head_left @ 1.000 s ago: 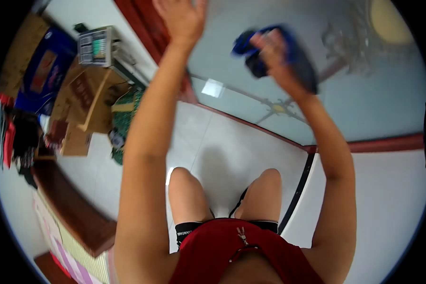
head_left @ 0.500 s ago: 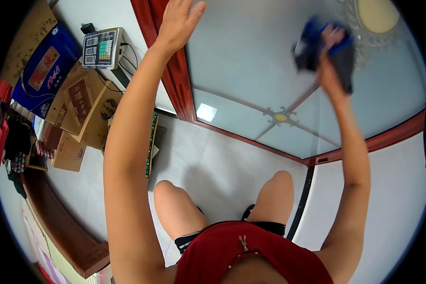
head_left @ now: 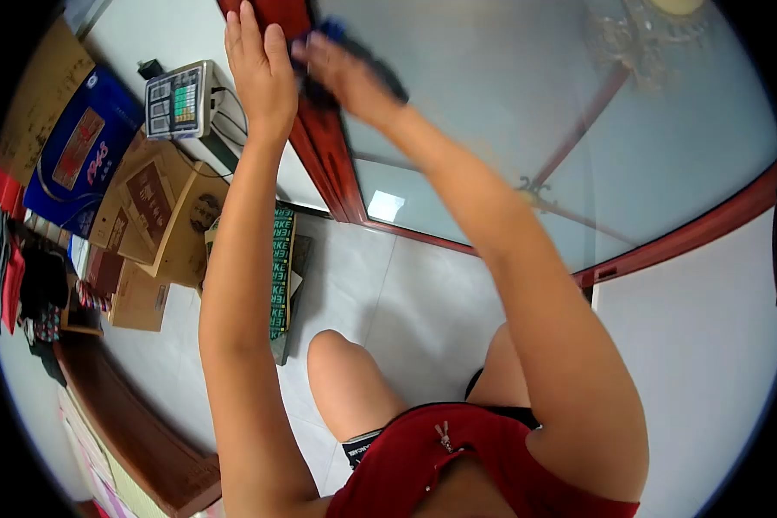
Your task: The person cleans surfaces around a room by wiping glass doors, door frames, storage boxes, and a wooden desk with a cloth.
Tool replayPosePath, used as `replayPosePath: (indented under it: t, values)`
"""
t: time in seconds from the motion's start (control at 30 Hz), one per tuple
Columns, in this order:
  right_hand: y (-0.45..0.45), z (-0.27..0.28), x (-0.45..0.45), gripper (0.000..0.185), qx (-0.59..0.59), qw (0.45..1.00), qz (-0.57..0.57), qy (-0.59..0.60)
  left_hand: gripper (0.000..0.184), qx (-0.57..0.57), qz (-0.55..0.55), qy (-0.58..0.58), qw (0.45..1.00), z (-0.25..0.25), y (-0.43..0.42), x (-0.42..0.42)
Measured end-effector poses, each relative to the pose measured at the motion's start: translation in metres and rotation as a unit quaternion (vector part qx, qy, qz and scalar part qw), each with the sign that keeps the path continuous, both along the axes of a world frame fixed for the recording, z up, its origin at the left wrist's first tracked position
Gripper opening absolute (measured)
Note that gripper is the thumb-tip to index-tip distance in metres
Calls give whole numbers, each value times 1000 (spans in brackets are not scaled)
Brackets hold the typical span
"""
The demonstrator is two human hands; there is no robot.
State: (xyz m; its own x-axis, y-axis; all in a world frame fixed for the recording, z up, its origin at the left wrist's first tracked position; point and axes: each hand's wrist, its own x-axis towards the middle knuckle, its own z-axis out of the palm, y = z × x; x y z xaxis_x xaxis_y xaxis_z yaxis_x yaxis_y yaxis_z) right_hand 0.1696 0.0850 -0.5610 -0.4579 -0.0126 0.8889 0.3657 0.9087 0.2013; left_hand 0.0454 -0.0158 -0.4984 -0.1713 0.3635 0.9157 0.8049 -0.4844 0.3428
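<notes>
My left hand is spread flat with its fingers apart, resting on the red-brown wooden door frame and holding nothing. Close beside it, my right hand presses a dark blue and black cloth against the left edge of the frosted glass door panel. Motion blurs the cloth and fingers, and the palm hides part of the cloth. A decorative pattern with crossing bars shows on the glass to the right.
A weighing scale with a keypad stands to the left, near cardboard boxes and a blue box. A green-lettered box lies on the tiled floor. Brown wooden furniture curves along the lower left.
My right hand has swept the cloth leftward across the glass to the door frame, close to my left hand. My left hand has shifted slightly left and down in view, still flat.
</notes>
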Motion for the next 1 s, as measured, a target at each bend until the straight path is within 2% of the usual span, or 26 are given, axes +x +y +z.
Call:
replayPosePath:
  t: [0.03, 0.07, 0.13, 0.17, 0.23, 0.27, 0.33, 0.4, 0.47, 0.5, 0.57, 0.6, 0.67, 0.73, 0.77, 0.83, 0.87, 0.93, 0.97, 1.0]
  values:
    - [-17, -31, 1, 30, -245, 951, 178, 56, 56, -8, 28, 26, 999, -7, 5, 2]
    - [-44, -54, 17, 31, -397, 902, 172, 5, 58, -3, 33, 34, 999, -13, 12, 3]
    - [-53, -111, 52, 36, -551, 821, 123, -87, 63, 8, 42, 48, 998, -22, 27, 5]
    - [-43, -152, 69, 38, -562, 813, 83, -129, 66, 16, 44, 54, 997, -23, 35, 6]
    - [-58, -195, 126, 38, -425, 902, 42, -59, 62, 36, 60, 32, 997, -23, 56, 3]
    - [-77, -167, 160, 38, -536, 835, 19, -124, 64, 36, 63, 36, 997, -22, 66, -1]
    - [-106, -114, 217, 38, -705, 684, -47, -181, 69, 36, 88, 37, 995, -29, 82, 0]
    - [-98, -134, 283, 30, -628, 770, 25, -113, 74, 48, 118, 40, 991, -39, 94, 1]
    - [-97, -109, 346, 25, -469, 872, -2, -141, 77, 81, 129, 50, 987, -47, 106, -4]
    - [-104, -56, 370, 27, -346, 914, -64, -204, 77, 105, 136, 53, 984, -49, 110, -5]
    - [-130, 45, 398, 48, -281, 869, -294, -282, 75, 140, 130, 59, 980, -49, 115, -6]
    - [-107, 45, 447, 54, 44, 937, -297, -177, 74, 143, 135, 48, 979, -49, 115, -2]
    - [-85, 51, 518, 52, -3, 920, -391, -36, 74, 133, 144, 39, 980, -49, 112, 4]
    - [-84, 110, 549, 54, 118, 848, -508, 99, 71, 134, 145, 44, 979, -50, 110, 4]
    - [-89, 119, 558, 56, 180, 795, -556, 163, 70, 141, 134, 45, 980, -49, 109, 5]
    - [-85, 107, 539, 44, 191, 787, -521, 272, 68, 153, 128, 47, 979, -49, 111, 5]
    - [-82, 85, 530, 51, 164, 786, -513, 302, 69, 143, 127, 48, 980, -49, 110, 4]
    - [-78, 9, 512, 69, 113, 780, -495, 366, 67, 138, 109, 41, 984, -48, 108, 8]
    - [-86, -33, 490, 72, 63, 781, -487, 385, 67, 137, 101, 33, 985, -46, 107, 11]
    - [-86, -82, 477, 71, 99, 809, -459, 353, 67, 127, 107, 31, 986, -46, 105, 12]
